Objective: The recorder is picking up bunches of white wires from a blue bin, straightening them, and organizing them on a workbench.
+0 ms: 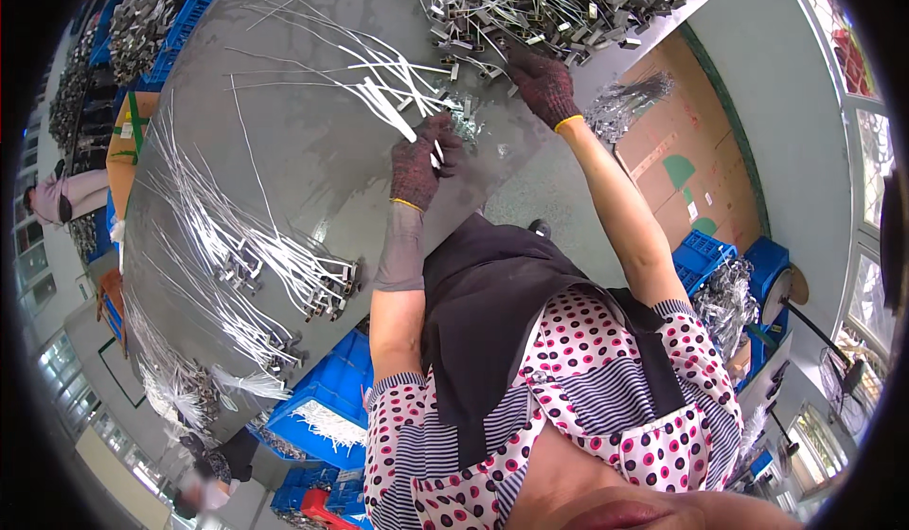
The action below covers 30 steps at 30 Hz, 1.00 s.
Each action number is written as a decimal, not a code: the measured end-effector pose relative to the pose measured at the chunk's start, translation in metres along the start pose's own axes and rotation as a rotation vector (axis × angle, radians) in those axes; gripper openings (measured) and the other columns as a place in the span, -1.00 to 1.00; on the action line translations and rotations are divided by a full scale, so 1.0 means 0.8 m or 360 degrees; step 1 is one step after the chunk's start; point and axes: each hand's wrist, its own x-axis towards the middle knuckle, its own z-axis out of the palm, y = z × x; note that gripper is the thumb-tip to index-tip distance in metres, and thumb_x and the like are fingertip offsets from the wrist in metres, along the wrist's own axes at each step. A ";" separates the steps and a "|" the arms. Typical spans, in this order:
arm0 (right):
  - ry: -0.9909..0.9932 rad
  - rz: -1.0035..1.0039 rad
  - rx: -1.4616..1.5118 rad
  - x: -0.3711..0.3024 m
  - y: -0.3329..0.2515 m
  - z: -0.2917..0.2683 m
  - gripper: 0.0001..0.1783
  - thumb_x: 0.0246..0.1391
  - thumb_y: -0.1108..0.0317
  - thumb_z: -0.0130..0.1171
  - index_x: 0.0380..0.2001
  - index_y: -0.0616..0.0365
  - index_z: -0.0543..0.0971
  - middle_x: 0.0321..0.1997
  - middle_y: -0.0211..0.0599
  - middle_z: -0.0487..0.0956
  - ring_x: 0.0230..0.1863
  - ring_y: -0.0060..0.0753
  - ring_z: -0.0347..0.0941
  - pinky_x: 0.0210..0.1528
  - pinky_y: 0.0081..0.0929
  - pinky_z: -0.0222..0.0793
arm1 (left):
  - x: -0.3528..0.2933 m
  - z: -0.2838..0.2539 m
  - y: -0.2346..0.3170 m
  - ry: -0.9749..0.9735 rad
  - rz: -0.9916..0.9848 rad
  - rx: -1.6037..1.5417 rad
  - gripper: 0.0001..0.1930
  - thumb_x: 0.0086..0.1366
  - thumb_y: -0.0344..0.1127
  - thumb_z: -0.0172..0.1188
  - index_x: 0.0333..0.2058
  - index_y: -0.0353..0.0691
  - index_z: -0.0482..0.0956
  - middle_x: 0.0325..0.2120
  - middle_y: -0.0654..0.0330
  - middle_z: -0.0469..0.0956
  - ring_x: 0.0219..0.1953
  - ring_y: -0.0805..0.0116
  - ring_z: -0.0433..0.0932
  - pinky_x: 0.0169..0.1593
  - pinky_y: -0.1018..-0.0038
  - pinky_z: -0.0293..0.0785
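Note:
Both my hands wear dark knitted work gloves with yellow cuffs. My left hand point(423, 159), closed, grips white-sleeved wires point(386, 111); their thin ends fan out to the far left over the grey table point(322, 165). Small metal boxes sit on some wires just beyond this hand. To the far right, my right hand point(542, 83) has its fingertips together at the edge of a large pile of wires with small metal boxes point(559, 9). Whatever lies between those fingertips is too small to make out.
Sorted bundles of white-sleeved wires point(294, 269) lie at the table's left. Blue crates point(327, 402) stand below its near edge. Flattened cardboard point(696, 151) with a wire bundle point(630, 104) lies to the right. Another person point(76, 197) is at the far left.

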 end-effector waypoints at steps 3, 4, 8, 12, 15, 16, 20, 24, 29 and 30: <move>-0.0048 -0.0047 0.0015 -0.005 0.016 -0.002 -0.69 0.09 0.16 0.24 -0.15 0.07 0.68 -0.16 -0.16 0.68 -0.11 -0.12 0.61 -0.04 -0.31 0.48 | 0.009 0.014 -0.035 -0.0354 -0.0016 -0.0467 -0.63 0.38 -0.21 0.14 0.04 -0.34 0.50 -0.35 0.10 0.59 -0.35 0.28 0.61 -0.24 0.31 0.66; -0.0038 -0.0120 0.0095 -0.007 0.015 -0.003 -0.70 0.07 0.18 0.23 -0.16 0.06 0.67 -0.18 -0.14 0.67 -0.13 -0.10 0.61 -0.06 -0.28 0.48 | 0.007 0.024 -0.043 -0.0451 0.0070 -0.0661 -0.65 0.39 -0.29 0.11 0.07 -0.35 0.46 -0.28 0.06 0.58 -0.24 0.21 0.63 -0.12 0.27 0.67; 0.0014 -0.0236 0.0057 -0.020 0.029 -0.007 -0.70 0.04 0.22 0.21 -0.17 0.08 0.67 -0.19 -0.09 0.66 -0.15 -0.05 0.60 -0.09 -0.25 0.49 | -0.003 0.047 -0.066 -0.0682 -0.0079 -0.0777 -0.64 0.37 -0.44 0.07 0.12 -0.38 0.39 -0.09 -0.01 0.53 -0.01 0.11 0.56 0.10 0.24 0.57; 0.0174 -0.0117 -0.0036 -0.019 0.070 -0.010 -0.69 0.04 0.24 0.20 -0.16 0.09 0.66 -0.20 -0.08 0.66 -0.19 -0.03 0.61 -0.12 -0.25 0.50 | -0.015 0.068 -0.069 -0.0545 -0.0206 -0.0527 -0.68 0.37 -0.38 0.13 0.06 -0.35 0.48 -0.18 0.01 0.60 -0.22 0.14 0.65 -0.12 0.20 0.68; 0.0206 -0.0129 0.0108 -0.023 0.033 -0.032 -0.68 0.05 0.20 0.20 -0.17 0.13 0.67 -0.22 -0.08 0.67 -0.22 -0.04 0.62 -0.14 -0.26 0.51 | -0.020 0.065 -0.076 -0.0536 -0.0170 -0.0408 -0.68 0.36 -0.33 0.18 0.02 -0.36 0.51 -0.26 0.02 0.63 -0.35 0.18 0.67 -0.28 0.24 0.69; 0.0107 -0.0142 0.0327 -0.029 0.009 -0.045 -0.68 0.06 0.20 0.20 -0.19 0.16 0.67 -0.22 -0.06 0.67 -0.22 -0.06 0.63 -0.13 -0.26 0.52 | -0.020 0.062 -0.081 -0.0523 -0.0168 -0.0411 -0.68 0.36 -0.33 0.18 0.02 -0.36 0.51 -0.26 0.02 0.63 -0.35 0.18 0.67 -0.28 0.24 0.69; -0.0331 0.0100 0.1065 -0.053 -0.016 -0.059 -0.69 0.12 0.30 0.23 -0.10 0.23 0.64 -0.22 -0.12 0.68 -0.26 -0.35 0.61 -0.14 -0.33 0.54 | -0.017 0.067 -0.095 -0.0442 -0.0065 -0.0436 -0.65 0.37 -0.28 0.17 0.02 -0.39 0.48 -0.26 0.07 0.58 -0.27 0.23 0.63 -0.20 0.27 0.63; -0.0297 0.0013 0.0470 -0.046 0.071 -0.032 -0.71 0.08 0.30 0.21 -0.17 0.21 0.65 -0.24 -0.05 0.67 -0.20 -0.13 0.63 -0.09 -0.31 0.52 | -0.019 0.096 -0.094 -0.0288 0.0074 -0.0464 -0.66 0.34 -0.33 0.21 -0.01 -0.44 0.50 -0.35 0.02 0.60 -0.41 0.19 0.67 -0.33 0.28 0.70; 0.0113 -0.0210 0.0317 -0.059 0.062 -0.042 -0.73 0.05 0.29 0.26 -0.18 0.17 0.64 -0.17 -0.08 0.65 -0.20 -0.11 0.62 -0.09 -0.32 0.51 | -0.017 0.087 -0.115 -0.0265 0.0050 -0.0387 -0.66 0.35 -0.30 0.19 -0.02 -0.44 0.49 -0.32 0.03 0.58 -0.34 0.19 0.66 -0.25 0.27 0.70; 0.0121 -0.0204 0.0312 -0.062 0.071 -0.045 -0.73 0.05 0.29 0.26 -0.18 0.17 0.64 -0.17 -0.08 0.65 -0.20 -0.11 0.62 -0.09 -0.32 0.51 | -0.018 0.093 -0.111 -0.0316 0.0058 -0.0317 -0.65 0.37 -0.27 0.17 0.00 -0.43 0.47 -0.27 0.05 0.57 -0.27 0.20 0.65 -0.17 0.27 0.68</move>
